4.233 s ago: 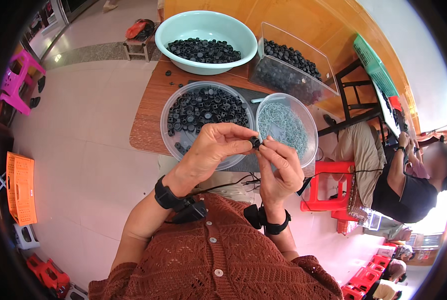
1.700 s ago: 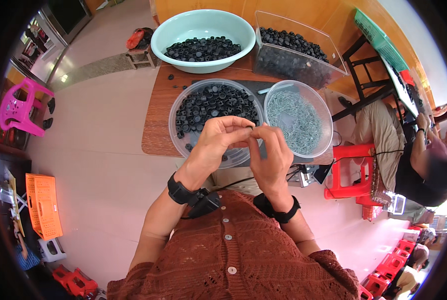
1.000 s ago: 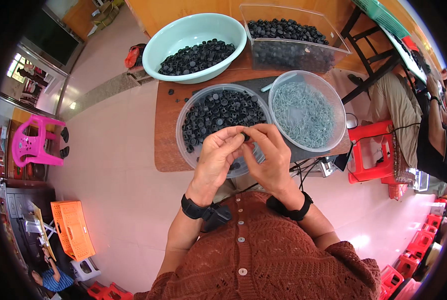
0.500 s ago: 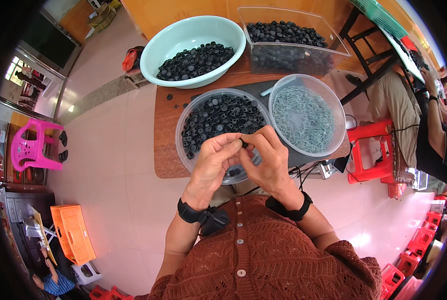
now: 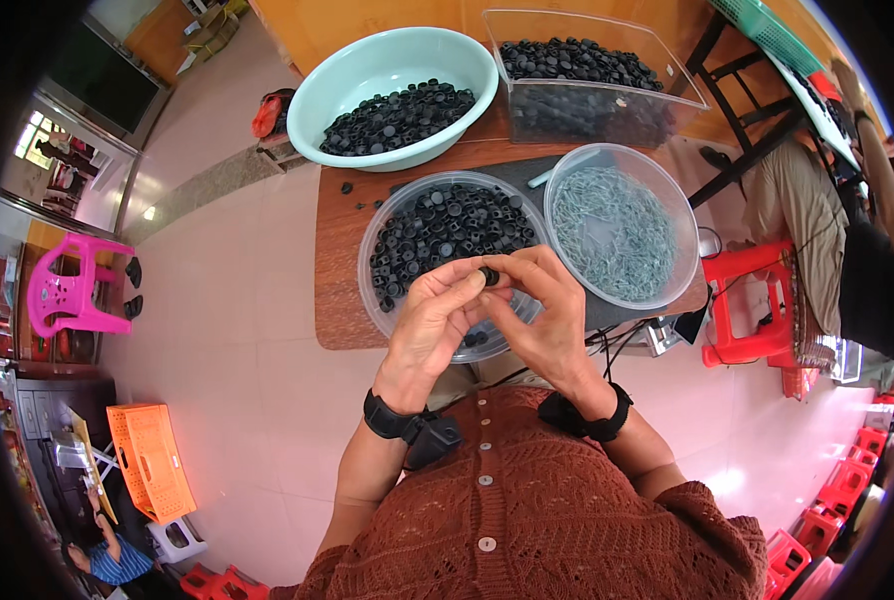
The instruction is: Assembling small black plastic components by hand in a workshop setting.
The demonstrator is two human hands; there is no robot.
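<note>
A small round black plastic cap [image 5: 490, 277] sits between my two hands, above the bowl of black parts. My left hand [image 5: 432, 315] pinches it between thumb and forefinger. My right hand [image 5: 547, 315] bends round its other side; its forefinger touches the cap and its thumb stands a little lower, leaving a gap. Below is a clear round bowl [image 5: 365, 250] with many small black plastic parts [image 5: 447, 225]. To its right stands another clear round bowl [image 5: 689, 235], full of thin silvery metal pieces [image 5: 617, 225], perhaps pins or screws. My hands hide the near part of the first bowl.
Farther back on the brown wooden table [image 5: 342, 310] stand a pale green basin [image 5: 312, 70] and a clear box [image 5: 587, 130], both with black parts. A red stool [image 5: 747, 330] and a seated co-worker [image 5: 802, 210] are at right. Cables [image 5: 612, 350] hang below the table edge.
My right thumb has moved down and away from the cap, showing more of it. The view has shifted slightly. My left hand keeps its pinch. The co-worker's arm at right has moved.
</note>
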